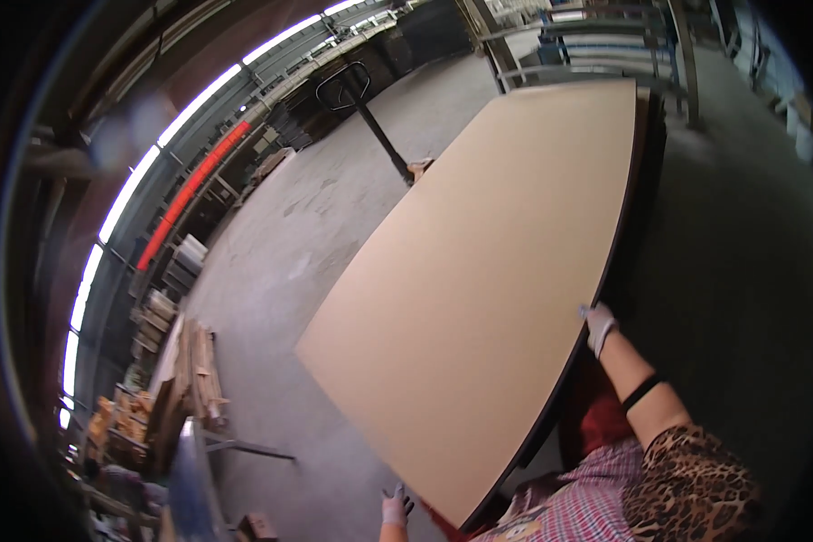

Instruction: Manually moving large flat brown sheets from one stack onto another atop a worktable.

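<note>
A large, thin beige board [497,271] fills the middle of the view, lying tilted over a dark stack [649,172] of similar sheets. My right hand [598,325], in a pale glove, grips the board's long right edge with the fingers curled over it. My left hand [395,506], also gloved, is low in the view just off the board's near short edge. Its fingers are spread, and I cannot tell whether it touches the board. My patterned sleeve and checked shirt show at the lower right.
A pallet jack [363,99] stands on the concrete floor beyond the board's far left side. A metal rack [587,50] is at the far end. Stacks of wooden strips [194,366] and a table edge lie at the lower left.
</note>
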### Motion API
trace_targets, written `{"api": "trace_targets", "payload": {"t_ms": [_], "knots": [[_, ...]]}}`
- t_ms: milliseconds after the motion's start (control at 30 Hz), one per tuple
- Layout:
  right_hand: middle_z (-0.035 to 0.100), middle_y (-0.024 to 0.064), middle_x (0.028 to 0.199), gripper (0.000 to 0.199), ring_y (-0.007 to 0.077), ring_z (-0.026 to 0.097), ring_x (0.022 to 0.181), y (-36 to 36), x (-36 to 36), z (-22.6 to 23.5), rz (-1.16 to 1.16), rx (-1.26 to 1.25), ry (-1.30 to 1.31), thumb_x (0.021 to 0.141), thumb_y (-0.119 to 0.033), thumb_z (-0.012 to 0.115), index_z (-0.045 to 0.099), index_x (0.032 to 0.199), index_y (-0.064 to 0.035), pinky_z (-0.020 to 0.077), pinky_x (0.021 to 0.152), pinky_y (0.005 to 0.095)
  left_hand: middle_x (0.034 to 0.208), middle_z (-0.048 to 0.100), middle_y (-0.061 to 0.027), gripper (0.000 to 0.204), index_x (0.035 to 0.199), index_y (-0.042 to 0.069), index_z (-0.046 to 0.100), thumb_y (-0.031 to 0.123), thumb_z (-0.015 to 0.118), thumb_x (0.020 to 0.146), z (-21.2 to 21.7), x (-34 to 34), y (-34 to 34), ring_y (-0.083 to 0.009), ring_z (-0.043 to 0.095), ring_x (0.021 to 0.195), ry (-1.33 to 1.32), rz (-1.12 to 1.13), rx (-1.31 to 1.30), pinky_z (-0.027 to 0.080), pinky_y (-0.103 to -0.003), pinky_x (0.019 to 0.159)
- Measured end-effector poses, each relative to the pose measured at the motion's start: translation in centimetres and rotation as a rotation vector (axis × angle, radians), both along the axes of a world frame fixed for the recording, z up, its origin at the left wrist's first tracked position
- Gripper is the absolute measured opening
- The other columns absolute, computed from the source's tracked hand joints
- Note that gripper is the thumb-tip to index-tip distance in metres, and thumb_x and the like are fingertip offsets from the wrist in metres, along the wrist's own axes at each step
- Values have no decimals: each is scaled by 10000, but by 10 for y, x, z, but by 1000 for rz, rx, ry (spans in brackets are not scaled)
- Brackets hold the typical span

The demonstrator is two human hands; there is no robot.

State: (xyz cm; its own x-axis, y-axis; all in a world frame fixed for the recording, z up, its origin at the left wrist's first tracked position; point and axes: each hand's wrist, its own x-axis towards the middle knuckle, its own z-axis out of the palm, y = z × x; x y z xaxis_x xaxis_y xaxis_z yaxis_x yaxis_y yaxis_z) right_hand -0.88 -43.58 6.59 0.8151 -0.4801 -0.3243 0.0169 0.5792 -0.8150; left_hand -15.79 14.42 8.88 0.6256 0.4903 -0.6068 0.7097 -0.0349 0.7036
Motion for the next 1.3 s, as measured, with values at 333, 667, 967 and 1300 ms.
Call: {"api": "trace_targets", "payload": {"t_ms": [333, 667, 967, 1300], "knots": [[580, 119, 916, 245, 250, 562, 774, 6, 18, -20, -105, -64, 109, 795, -115, 567, 515, 1016, -21, 471, 675, 386, 1149, 487, -125, 570, 1256, 103, 338, -118, 471, 747, -20, 65, -17, -271, 523, 974, -667, 74, -504, 469, -391, 792], [608, 109, 890, 257, 236, 566, 810, -20, 42, -34, -37, -417, 337, 785, -208, 611, 550, 938, -11, 428, 736, 323, 1202, 453, -91, 752, 1311, 220, 270, -112, 557, 700, -65, 100, -59, -288, 484, 1005, -554, 56, -369, 460, -441, 792], [599, 134, 932, 288, 245, 554, 846, -42, 33, -65, -38, -430, 274, 783, -206, 606, 548, 975, 0, 415, 763, 336, 1192, 461, -113, 733, 1327, 162, 238, -113, 539, 718, -71, 103, -67, -293, 485, 1017, -582, 69, -286, 441, -423, 831], [631, 104, 753, 203, 172, 623, 686, 103, -44, 254, 772, -684, -367, 839, -155, 539, 532, 961, 7, 506, 606, 278, 1358, 218, -213, 927, 1341, 69, 190, 293, 740, 629, -14, 63, -30, -328, 234, 1260, -179, -190, 713, 259, -356, 1012]]}}
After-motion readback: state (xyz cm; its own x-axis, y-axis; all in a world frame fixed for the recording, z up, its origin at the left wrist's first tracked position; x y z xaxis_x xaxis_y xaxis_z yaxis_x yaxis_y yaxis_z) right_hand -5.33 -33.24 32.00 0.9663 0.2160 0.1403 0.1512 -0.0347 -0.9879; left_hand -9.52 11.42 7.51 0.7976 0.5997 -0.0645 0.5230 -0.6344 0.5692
